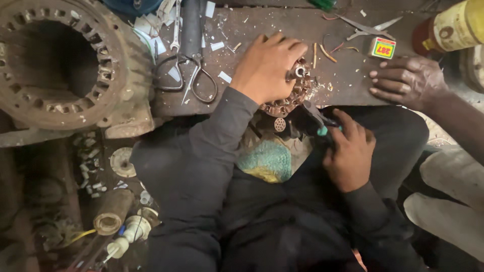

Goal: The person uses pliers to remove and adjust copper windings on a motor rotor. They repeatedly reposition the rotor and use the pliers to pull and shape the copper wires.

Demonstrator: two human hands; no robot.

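My dark sleeves fill the near view. My left hand lies cupped over the small stator at the desk edge, pinning it. My right hand, just below and right, is clenched round a green-handled tool angled up-left into it (another person's hand rests flat nearby).

Scissors lie on the bench, between motor housing and rotor.
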